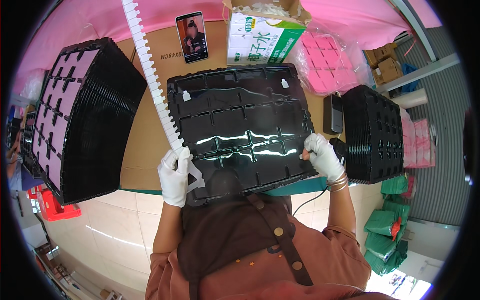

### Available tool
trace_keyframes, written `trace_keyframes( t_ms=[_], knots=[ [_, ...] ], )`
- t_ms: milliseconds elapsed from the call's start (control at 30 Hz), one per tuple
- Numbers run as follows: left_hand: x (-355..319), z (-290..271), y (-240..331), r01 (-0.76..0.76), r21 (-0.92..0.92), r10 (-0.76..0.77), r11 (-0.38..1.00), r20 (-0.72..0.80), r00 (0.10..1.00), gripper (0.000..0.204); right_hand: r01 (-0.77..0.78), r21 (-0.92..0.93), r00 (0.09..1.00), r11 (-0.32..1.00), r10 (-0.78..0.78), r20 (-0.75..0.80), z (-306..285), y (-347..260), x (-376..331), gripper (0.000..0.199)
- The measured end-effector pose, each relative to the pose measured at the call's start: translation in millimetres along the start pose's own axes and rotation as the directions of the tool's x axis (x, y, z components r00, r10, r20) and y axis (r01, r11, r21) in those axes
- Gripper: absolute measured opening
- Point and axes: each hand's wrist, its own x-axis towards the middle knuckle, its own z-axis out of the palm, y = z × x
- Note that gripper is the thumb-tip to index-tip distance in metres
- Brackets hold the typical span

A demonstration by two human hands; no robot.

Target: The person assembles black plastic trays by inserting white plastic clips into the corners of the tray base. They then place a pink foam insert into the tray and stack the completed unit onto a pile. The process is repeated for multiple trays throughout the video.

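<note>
A black plastic tray point(235, 122) with moulded ridges lies on the cardboard-covered table in front of me. Two small white tab stickers point(186, 95) sit on its far part, one toward each side. My left hand point(174, 176), in a white glove, is closed on a long white strip of tab stickers point(148, 60), which runs up past the tray's left edge; a loose end of it curls beside the fingers. At the tray's right edge, my gloved right hand point(324, 156) pinches a small white tab sticker point(301, 156) between thumb and finger.
Tall stacks of black trays stand at left point(100, 125) and right point(374, 135). Behind are a phone point(192, 37), a carton point(262, 37) holding white scraps and bagged pink trays point(327, 62). A small dark device point(333, 114) sits right of the tray.
</note>
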Motion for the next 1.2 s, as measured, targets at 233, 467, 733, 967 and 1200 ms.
trace_keyframes(
  t_ms=[233, 467, 733, 967, 1200],
  knots=[
    [1, -1, 0, -0.064, 0.067, 0.064, 0.996, 0.001, 0.998, 0.020, -0.096, -0.113, 0.959, 0.989, 0.061, -0.278, 28, -8, 1, 0.022],
    [1, 1, 3, -0.031, 0.014, 0.032, 0.999, -0.027, 0.999, 0.020, -0.128, -0.047, 0.965, 0.991, 0.114, -0.236, 24, -14, 5, 0.023],
    [0, -1, 2, -0.011, 0.007, 0.011, 1.000, 0.011, 1.000, 0.022, -0.023, -0.154, 0.999, 0.988, 0.027, 0.025, 0, -10, 0, 0.028],
    [1, 0, -1, -0.034, 0.029, 0.034, 0.999, -0.005, 0.999, 0.022, -0.038, -0.133, 0.998, 0.990, 0.043, 0.035, -6, -25, 4, 0.028],
    [0, 0, 6, -0.006, 0.032, 0.007, 0.999, -0.018, 1.000, 0.023, -0.017, -0.229, 0.998, 0.973, 0.031, 0.058, -5, -26, 5, 0.025]
  ],
)
